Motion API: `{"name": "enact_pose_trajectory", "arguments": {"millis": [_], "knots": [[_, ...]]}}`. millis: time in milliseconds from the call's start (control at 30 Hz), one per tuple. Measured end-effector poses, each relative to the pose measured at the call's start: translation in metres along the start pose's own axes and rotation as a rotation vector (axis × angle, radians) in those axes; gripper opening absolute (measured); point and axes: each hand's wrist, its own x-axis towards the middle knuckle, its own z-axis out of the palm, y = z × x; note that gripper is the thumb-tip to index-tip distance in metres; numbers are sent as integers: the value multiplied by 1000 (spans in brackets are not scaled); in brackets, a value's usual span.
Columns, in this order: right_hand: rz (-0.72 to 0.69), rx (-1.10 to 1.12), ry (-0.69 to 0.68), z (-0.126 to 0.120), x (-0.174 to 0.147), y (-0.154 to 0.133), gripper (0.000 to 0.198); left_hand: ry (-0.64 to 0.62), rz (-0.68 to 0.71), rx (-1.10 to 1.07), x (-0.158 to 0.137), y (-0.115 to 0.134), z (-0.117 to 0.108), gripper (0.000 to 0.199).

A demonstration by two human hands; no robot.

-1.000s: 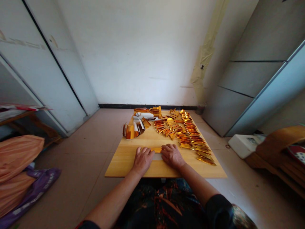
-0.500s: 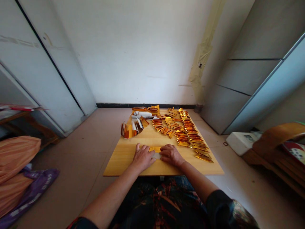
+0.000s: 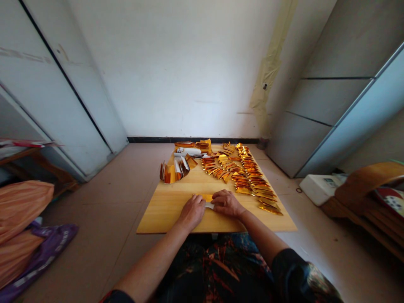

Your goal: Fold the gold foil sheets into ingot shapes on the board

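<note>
Between my hands, near the front of the wooden table [image 3: 158, 210], lies a sheet of gold foil paper [image 3: 207, 197], its pale underside showing along the near edge. My left hand [image 3: 193, 211] has its fingers closed on the sheet's left end. At the right end, the bent fingers of my right hand [image 3: 227, 203] grip the same paper. Hands and fingers cover both ends of the sheet. Folded gold paper pieces [image 3: 252, 172] lie in overlapping rows on the right half of the table. Loose curled gold and white sheets [image 3: 176, 169] stand at the left.
At the table's back is a white rolled item [image 3: 188, 151] beside more gold paper [image 3: 205, 146]. A white wall [image 3: 189, 75] rises behind. A wooden chair [image 3: 356, 198] and a white box [image 3: 322, 189] are on the right; orange and purple bags [image 3: 28, 210] lie left.
My left hand has turned and drawn its fingers together on the paper's left end, where its thumb and fingers were spread. The paper's near edge now curls upward. My right hand is nearly unmoved.
</note>
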Motion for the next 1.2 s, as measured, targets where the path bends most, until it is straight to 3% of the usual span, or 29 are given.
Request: {"name": "enact_pose_trajectory", "arguments": {"millis": [267, 667, 1033, 1200], "knots": [[54, 34, 66, 6, 4, 1, 12, 36, 14, -48, -8, 0, 3, 18], [294, -57, -95, -8, 26, -21, 13, 31, 43, -57, -17, 0, 4, 19], [385, -148, -174, -13, 36, -31, 15, 24, 37, -99, -17, -1, 1, 21], [416, -150, -173, -12, 38, -33, 17, 34, 43, -64, -17, 0, 2, 30]]}}
